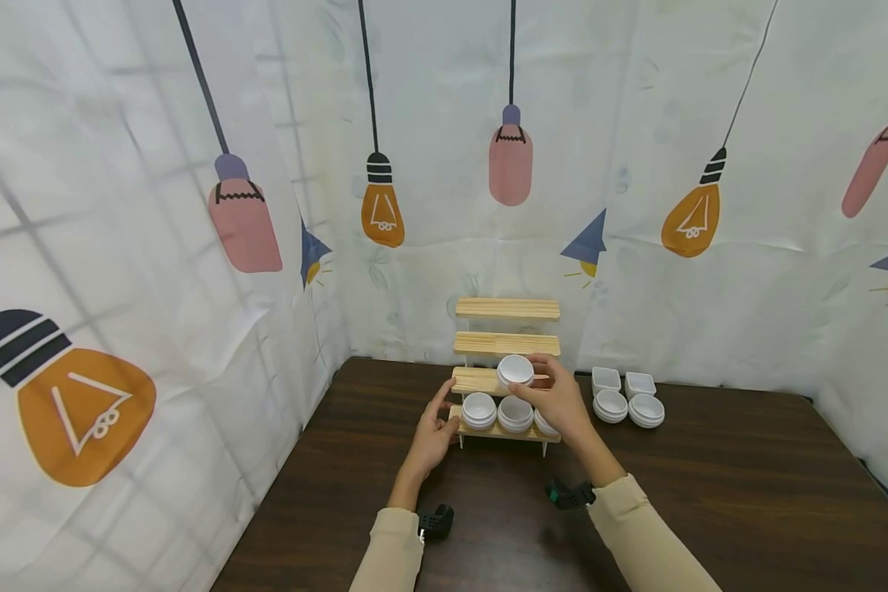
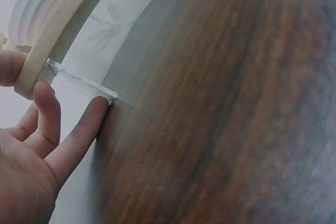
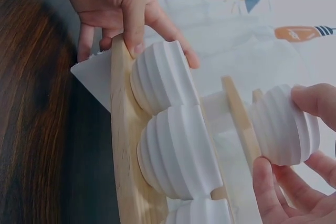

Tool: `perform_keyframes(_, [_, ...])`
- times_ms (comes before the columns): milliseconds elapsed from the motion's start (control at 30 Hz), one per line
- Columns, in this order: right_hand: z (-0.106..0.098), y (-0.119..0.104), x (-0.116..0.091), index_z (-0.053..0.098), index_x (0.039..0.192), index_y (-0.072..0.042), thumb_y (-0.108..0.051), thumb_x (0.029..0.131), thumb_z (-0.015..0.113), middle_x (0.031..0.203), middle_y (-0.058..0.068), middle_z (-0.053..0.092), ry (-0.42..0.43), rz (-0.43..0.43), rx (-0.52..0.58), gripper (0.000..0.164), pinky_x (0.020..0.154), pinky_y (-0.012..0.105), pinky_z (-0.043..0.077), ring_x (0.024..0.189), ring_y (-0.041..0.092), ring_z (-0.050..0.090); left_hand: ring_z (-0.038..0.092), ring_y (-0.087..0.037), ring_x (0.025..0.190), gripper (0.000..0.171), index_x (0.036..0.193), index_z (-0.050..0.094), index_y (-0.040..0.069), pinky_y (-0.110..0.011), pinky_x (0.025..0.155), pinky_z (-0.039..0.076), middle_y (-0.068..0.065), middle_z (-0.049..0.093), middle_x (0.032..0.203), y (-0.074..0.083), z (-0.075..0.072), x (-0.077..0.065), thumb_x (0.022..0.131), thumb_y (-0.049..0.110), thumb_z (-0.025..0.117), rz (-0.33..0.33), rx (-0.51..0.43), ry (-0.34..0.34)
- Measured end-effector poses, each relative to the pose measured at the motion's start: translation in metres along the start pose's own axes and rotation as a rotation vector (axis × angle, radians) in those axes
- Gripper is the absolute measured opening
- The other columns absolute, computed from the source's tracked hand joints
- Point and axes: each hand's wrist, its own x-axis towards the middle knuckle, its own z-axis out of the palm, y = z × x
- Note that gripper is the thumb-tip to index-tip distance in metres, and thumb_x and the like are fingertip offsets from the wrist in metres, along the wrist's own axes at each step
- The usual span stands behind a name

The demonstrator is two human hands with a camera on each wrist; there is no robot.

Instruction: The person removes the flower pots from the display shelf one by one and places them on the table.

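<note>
A tiered wooden display rack (image 1: 507, 309) stands near the back of the table. My right hand (image 1: 559, 404) grips a white ribbed bowl (image 1: 515, 369) by its sides, at the second step from the bottom. In the right wrist view this bowl (image 3: 286, 127) is at that step's edge; whether it bears on the wood I cannot tell. At the rack's left end, my left hand (image 1: 431, 437) pinches the lowest step (image 2: 37, 69), thumb above and fingers below, one fingertip on the white side support (image 2: 84, 80). Three similar white bowls (image 1: 479, 410) sit on that step, the rightmost partly hidden by my right hand.
To the rack's right, on the dark wooden table (image 1: 747, 477), stand two round white bowls (image 1: 647, 410) and two square white dishes (image 1: 640, 383) behind them. A white curtain (image 1: 429, 247) printed with lamps hangs close behind the rack and along the left side.
</note>
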Motion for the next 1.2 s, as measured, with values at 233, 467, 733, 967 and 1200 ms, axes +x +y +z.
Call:
perform_keyframes(233, [-0.006,0.002,-0.005,0.059,0.136,-0.017,-0.023,0.085,0.085,0.131,0.015,0.064,0.004,-0.003,0.022,0.058,0.079,0.031,0.053,0.105,0.030,0.064,0.045,-0.014,0.066,0.068,0.162,0.032,0.023,-0.056,0.078,0.059,-0.026,0.043,0.130,0.008,-0.002,-0.002,0.102,-0.002,0.053,-0.008,-0.007,-0.025])
perform_keyframes(467, [-0.013,0.007,-0.008,0.060,0.134,-0.014,-0.019,0.086,0.084,0.127,0.017,0.064,0.013,-0.015,0.054,0.054,0.078,0.030,0.053,0.099,0.026,0.066,0.044,-0.012,0.067,0.068,0.160,0.034,0.033,-0.050,0.076,0.060,-0.024,0.043,0.134,-0.012,-0.001,0.005,0.103,0.003,0.055,0.006,-0.002,0.010])
perform_keyframes(733, [-0.018,0.012,-0.013,0.060,0.133,-0.012,-0.015,0.086,0.083,0.127,0.019,0.066,0.020,-0.029,0.061,0.052,0.075,0.028,0.054,0.095,0.023,0.067,0.044,-0.011,0.066,0.068,0.158,0.036,0.040,-0.040,0.072,0.061,-0.022,0.044,0.135,-0.015,-0.001,0.005,0.103,0.005,0.055,0.014,0.008,0.005])
perform_keyframes(967, [-0.022,0.013,-0.018,0.057,0.137,-0.009,-0.017,0.087,0.082,0.130,0.021,0.064,0.019,-0.012,0.045,0.056,0.073,0.026,0.054,0.095,0.020,0.064,0.043,-0.012,0.066,0.068,0.160,0.033,0.034,-0.047,0.075,0.060,-0.024,0.043,0.136,-0.013,0.000,0.005,0.103,0.003,0.054,0.010,0.010,0.006])
perform_keyframes(1200, [-0.026,0.016,-0.023,0.057,0.135,-0.011,-0.018,0.087,0.083,0.128,0.018,0.064,0.027,0.015,0.042,0.056,0.075,0.024,0.054,0.098,0.021,0.063,0.044,-0.013,0.067,0.068,0.162,0.032,0.023,-0.059,0.080,0.058,-0.029,0.042,0.135,0.008,-0.003,-0.002,0.102,-0.001,0.053,-0.011,-0.002,-0.027])
